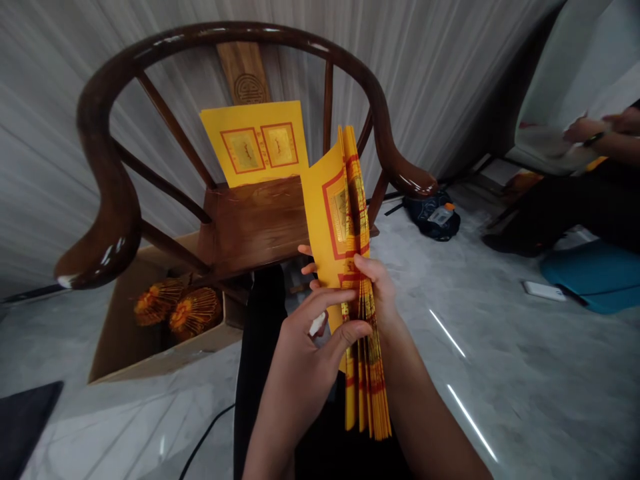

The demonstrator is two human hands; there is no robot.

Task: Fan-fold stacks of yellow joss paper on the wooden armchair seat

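My right hand [383,290] is wrapped round a pleated bundle of yellow joss paper [356,220] with red and gold print. Its thumb presses the near side, and its fingertips show beyond the far left edge. The bundle stands on end, tilted a little, its folds fanning out at the bottom. My left hand [310,360] pinches the folds at mid-height between thumb and fingers. A small white piece [317,324] shows among the left fingers; I cannot tell what it is. Another yellow printed sheet [257,143] leans against the chair back.
A dark wooden armchair [255,213] stands in front of me. Below it at left, a cardboard box [107,333] holds orange-yellow folded paper ornaments [195,312]. At right are a dark bag [435,215], a white phone-like object [544,291], a teal stool [595,275] and another person's hands [585,130].
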